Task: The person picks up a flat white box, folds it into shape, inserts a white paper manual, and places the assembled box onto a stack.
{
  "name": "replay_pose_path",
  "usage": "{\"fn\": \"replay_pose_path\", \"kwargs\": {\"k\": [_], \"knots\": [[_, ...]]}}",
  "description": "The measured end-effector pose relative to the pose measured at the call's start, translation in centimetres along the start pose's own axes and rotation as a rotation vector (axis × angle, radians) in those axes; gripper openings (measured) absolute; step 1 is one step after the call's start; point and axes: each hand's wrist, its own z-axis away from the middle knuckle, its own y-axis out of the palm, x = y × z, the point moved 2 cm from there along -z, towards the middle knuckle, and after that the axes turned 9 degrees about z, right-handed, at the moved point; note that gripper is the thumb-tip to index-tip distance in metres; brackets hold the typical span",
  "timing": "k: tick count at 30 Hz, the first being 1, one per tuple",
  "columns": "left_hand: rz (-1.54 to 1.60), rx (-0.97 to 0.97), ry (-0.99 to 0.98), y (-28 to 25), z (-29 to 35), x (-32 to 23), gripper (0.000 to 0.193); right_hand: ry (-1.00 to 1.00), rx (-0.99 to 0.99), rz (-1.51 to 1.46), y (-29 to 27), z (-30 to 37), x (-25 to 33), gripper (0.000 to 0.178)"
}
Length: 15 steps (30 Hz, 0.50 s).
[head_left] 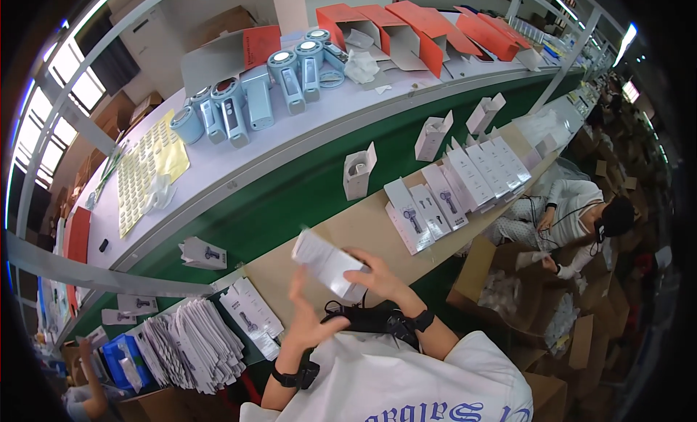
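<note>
A small white carton (323, 259) is tilted in front of my body, above the tan board (348, 230). My right hand (377, 277) grips its right end, with the thumb and fingers around the edges. Close to the carton's lower left side is my left hand (311, 317), its fingers spread. I cannot tell whether a fingertip touches the carton. By my left forearm lie flat printed cartons (250, 313) with a picture of a handheld device. Several similar white boxes (472, 177) form a row on the board to the right.
White cartons with raised flaps (358, 174) stand on the green strip (305, 197). A pile of flattened cartons (192, 346) is at lower left, near a blue bin (125, 362). Light-blue devices (231, 113) and orange boxes (414, 30) occupy the upper shelf. At right, a person (573, 211) sits among brown cardboard boxes.
</note>
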Motion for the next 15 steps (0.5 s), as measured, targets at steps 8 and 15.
{"fn": "replay_pose_path", "kwargs": {"k": [8,15], "knots": [[-0.583,-0.387,-1.22,-12.0,16.6,26.5,0.107,0.035,-0.727,1.223,-17.0,3.2,-8.5,0.068],[-0.585,-0.393,-1.511,-11.5,17.3,27.0,0.132,0.331,-0.833,1.531,-19.9,2.8,-13.8,0.055]]}}
